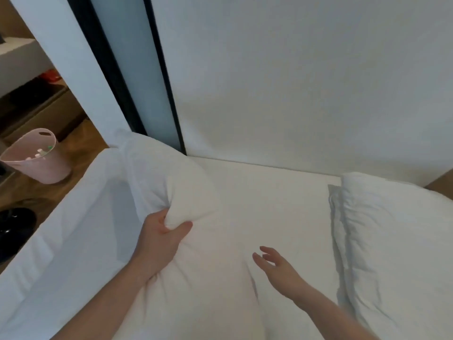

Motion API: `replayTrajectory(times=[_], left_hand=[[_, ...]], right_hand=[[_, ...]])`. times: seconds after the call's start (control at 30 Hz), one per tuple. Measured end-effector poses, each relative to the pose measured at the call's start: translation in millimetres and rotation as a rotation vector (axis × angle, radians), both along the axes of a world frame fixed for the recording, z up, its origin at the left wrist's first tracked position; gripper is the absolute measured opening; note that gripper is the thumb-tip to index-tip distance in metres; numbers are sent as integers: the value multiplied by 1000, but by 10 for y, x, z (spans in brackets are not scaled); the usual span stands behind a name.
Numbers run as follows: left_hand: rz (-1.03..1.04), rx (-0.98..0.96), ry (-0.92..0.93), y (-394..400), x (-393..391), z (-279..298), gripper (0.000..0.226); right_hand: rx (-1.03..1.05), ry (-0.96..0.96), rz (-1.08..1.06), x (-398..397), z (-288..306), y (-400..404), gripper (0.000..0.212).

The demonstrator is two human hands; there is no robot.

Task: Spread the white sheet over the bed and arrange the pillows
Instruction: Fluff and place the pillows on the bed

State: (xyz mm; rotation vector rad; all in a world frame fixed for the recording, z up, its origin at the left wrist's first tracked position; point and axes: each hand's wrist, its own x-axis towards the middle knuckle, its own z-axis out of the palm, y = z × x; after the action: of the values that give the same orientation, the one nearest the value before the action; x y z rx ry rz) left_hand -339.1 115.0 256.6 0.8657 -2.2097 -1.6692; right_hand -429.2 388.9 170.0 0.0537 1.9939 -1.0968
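A white pillow [171, 182] lies at the head of the bed on the left, against the wall. My left hand [163, 238] grips a bunched fold of that pillow's near edge. My right hand [275, 267] hovers just above the white sheet [274, 200], fingers straight and spread, holding nothing. The sheet covers the mattress and looks fairly smooth in the middle. A second white pillow [397, 241], creased along its left edge, lies at the right side of the bed.
A white wall [294, 82] runs behind the bed, with a dark-framed panel [142, 77] to its left. On the wooden floor at the left stand a pink basket [36, 160] and a black round object [14, 227].
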Motion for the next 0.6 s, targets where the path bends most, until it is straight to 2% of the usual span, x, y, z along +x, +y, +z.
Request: replayTrajectory(times=[0.1, 0.23, 0.3, 0.37, 0.47, 0.6], left_hand=[[-50, 117, 62, 417, -196, 176, 14], [-263, 199, 65, 1122, -491, 272, 10], [-371, 201, 63, 1407, -641, 274, 13], [-431, 223, 82, 1731, -837, 280, 13], [-458, 278, 103, 2237, -1055, 256, 7], [-478, 339, 127, 3036, -1267, 192, 11]], right_hand=[[-74, -97, -163, -136, 119, 346, 72], [-279, -393, -455, -310, 159, 1038, 76], [-306, -382, -559, -338, 186, 1346, 71], [-287, -256, -712, -435, 275, 1694, 60], [-160, 113, -933, -691, 503, 2274, 53], [-204, 388, -1069, -982, 952, 3062, 44]])
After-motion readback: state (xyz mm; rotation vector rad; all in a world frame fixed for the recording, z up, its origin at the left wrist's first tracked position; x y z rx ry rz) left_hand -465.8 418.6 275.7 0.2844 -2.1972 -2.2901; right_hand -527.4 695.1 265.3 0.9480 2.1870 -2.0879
